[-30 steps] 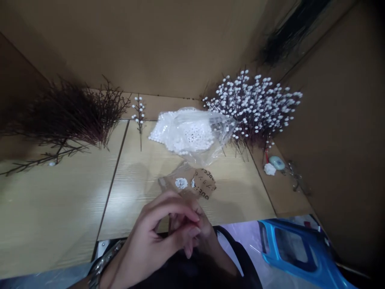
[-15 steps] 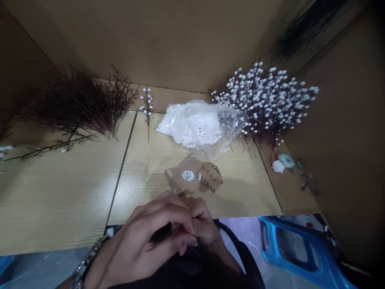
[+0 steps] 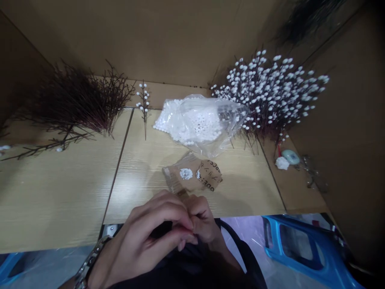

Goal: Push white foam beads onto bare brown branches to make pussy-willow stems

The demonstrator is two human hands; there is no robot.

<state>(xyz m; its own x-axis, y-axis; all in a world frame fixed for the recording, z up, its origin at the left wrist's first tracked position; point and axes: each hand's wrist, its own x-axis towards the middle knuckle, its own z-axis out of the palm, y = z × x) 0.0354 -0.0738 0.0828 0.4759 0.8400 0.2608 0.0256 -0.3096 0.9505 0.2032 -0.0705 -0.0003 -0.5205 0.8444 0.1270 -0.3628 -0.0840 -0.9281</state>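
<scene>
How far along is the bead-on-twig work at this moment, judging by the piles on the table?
Done: a large bunch of white-beaded branches stands at the right. In hand: the left hand and right hand are pinched together at the table edge; what they hold is hidden. Left: a pile of bare twigs at the left, one beaded sprig lying apart, and a bag of white beads still well filled.
</scene>
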